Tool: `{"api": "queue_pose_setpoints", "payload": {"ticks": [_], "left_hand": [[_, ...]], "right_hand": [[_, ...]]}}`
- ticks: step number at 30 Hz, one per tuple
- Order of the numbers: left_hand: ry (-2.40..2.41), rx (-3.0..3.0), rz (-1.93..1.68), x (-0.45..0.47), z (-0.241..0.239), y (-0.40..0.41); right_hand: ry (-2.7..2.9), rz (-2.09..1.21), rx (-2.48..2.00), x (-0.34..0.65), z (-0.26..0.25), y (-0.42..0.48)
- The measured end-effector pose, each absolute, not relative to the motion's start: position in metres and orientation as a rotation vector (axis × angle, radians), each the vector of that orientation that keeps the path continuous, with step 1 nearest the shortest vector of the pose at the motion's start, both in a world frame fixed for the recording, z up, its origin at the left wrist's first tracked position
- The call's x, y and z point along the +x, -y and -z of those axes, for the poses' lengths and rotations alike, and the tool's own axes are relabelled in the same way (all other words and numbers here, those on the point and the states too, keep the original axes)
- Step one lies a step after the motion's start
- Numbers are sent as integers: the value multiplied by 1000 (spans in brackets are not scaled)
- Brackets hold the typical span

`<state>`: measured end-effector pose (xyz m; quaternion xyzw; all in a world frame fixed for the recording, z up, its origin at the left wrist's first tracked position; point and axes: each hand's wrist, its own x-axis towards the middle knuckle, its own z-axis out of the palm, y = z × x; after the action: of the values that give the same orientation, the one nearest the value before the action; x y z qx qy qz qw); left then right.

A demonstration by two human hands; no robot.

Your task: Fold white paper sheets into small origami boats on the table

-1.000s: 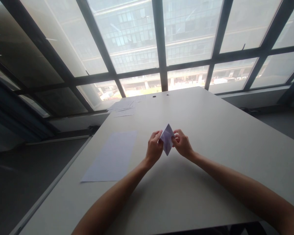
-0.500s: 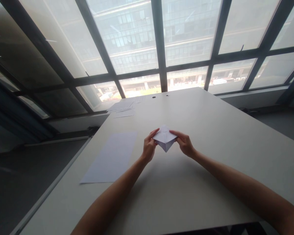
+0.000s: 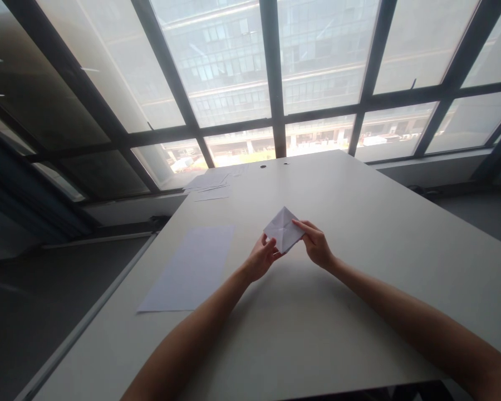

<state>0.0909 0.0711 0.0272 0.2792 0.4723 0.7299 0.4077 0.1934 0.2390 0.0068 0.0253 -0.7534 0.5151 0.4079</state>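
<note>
Folded paper (image 3: pixel 282 227) has turned, lower left edge in left fingers (image 3: pixel 271 244), right corner in right fingers (image 3: pixel 303 226).

A white table (image 3: pixel 401 267) and windows (image 3: pixel 321 55) suggest an office.

Hazy daylight enters through the dark-framed glass windows (image 3: pixel 217 61), glaring white in the lower panes (image 3: pixel 240 146); the smooth white table (image 3: pixel 359 234) bears faint, soft shadows, the left side is dim, and the edges look stretched.
</note>
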Motion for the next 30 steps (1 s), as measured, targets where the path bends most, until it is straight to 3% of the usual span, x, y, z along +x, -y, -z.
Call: {"api": "queue_pose_setpoints", "payload": {"ticks": [5, 12, 19, 30], "left_hand": [[-1281, 642, -1897, 90, -21, -76], [-1400, 651, -1990, 86, -16, -76], [-1474, 718, -1998, 86, -10, -79], [-1564, 630, -1984, 83, -5, -81]], "right_hand": [[1918, -1285, 167, 193, -3, -241], [1761, -1795, 78, 192, -1, -241], [1819, -1717, -177, 184, -1, -240], [1815, -1913, -256, 186, -2, -236]]}}
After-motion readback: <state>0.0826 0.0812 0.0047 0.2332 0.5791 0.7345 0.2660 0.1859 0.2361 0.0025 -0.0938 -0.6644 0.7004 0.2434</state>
